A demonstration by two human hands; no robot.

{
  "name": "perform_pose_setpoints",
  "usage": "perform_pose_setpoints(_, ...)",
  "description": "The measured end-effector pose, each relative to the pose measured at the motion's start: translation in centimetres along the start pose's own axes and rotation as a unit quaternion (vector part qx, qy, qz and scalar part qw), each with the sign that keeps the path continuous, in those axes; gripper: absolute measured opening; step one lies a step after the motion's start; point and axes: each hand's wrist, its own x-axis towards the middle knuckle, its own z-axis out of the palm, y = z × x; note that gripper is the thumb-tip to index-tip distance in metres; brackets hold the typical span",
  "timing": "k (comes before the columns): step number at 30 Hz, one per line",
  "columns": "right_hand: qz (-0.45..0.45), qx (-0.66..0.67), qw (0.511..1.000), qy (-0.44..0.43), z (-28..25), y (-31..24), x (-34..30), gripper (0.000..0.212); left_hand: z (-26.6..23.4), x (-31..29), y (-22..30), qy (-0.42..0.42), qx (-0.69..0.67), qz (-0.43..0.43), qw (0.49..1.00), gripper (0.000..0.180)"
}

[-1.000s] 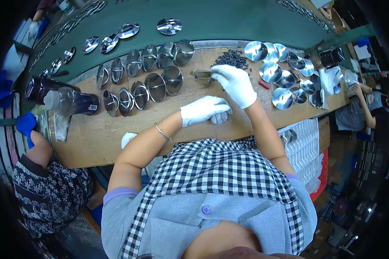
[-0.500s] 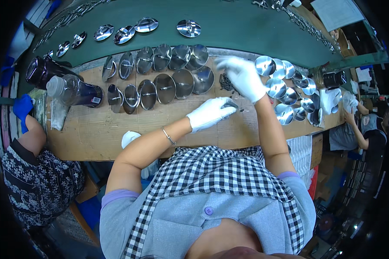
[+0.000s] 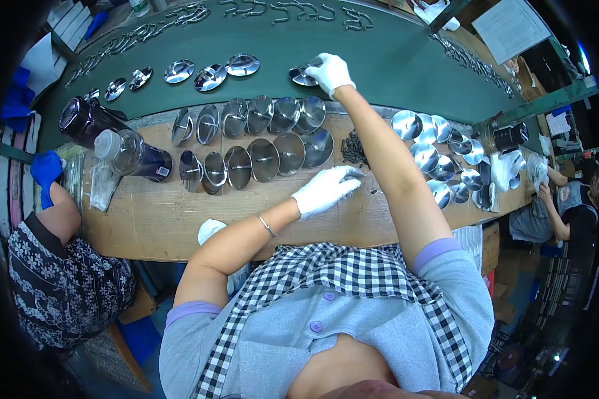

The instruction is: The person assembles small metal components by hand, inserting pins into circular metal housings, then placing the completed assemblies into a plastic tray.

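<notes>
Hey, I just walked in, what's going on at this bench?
Someone's white-gloved right hand is at a shiny metal disc on the green surface; whether it's gripped, I can't tell. The gloved left hand is over the brown worktable, where two rows of metal discs sit near a pile of small dark pieces.

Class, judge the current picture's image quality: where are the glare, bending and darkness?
Head view: bright glare on the polished discs at right; head view: the wooden table shows a bowed front edge; head view: corners are black.
</notes>
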Motion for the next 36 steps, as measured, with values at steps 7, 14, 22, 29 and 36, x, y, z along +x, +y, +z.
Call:
perform_pose_setpoints(7, -0.021, 0.143, 0.987, 0.072, -7.9, 2.9, -11.0, 0.035, 0.1, 0.6, -1.1, 0.061, -0.16, -0.014, 0.985, 0.043)
perform_pose_setpoints(14, 0.182, 0.287, 0.94, -0.037, -8.9, 2.8, -23.7, 0.02, 0.8, 1.5, -1.1, 0.13, -0.251, 0.01, 0.959, 0.036)
perform_pose_setpoints(22, 0.193, 0.363, 0.905, 0.11, -8.1, 6.5, -26.8, 0.027, 0.9, 0.6, -0.3, 0.139, -0.13, -0.027, 0.981, 0.038)
perform_pose_setpoints(29, 0.207, 0.38, 0.901, -0.042, -7.5, 4.6, -27.9, 0.027, 0.3, 0.5, -0.9, 0.114, -0.106, -0.043, 0.987, 0.039)
perform_pose_setpoints(36, 0.198, 0.393, 0.897, 0.042, -7.5, 5.4, -28.4, 0.027, 1.6, 0.5, -1.7, 0.216, -0.09, -0.004, 0.972, 0.035)
